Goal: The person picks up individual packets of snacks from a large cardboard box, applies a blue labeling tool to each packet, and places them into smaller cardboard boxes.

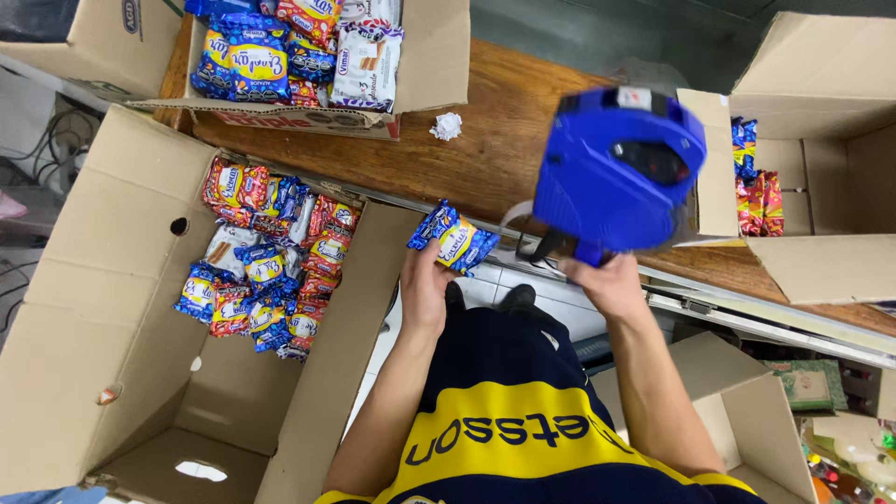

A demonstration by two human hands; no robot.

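At 12 o'clock of the torso — left hand [425,289] fingers clamped on snack packet [453,237], right hand [607,285] gripping blue label gun [616,168]; risk: thin packet slips, label lands crooked.

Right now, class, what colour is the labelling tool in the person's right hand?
Bright blue labelling tool with a dark window, seen in the head view.

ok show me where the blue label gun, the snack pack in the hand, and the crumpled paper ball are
blue label gun [616,173], head view, middle of its body
snack pack [455,238], head view, wrapper's centre
crumpled paper ball [446,126], head view, its middle
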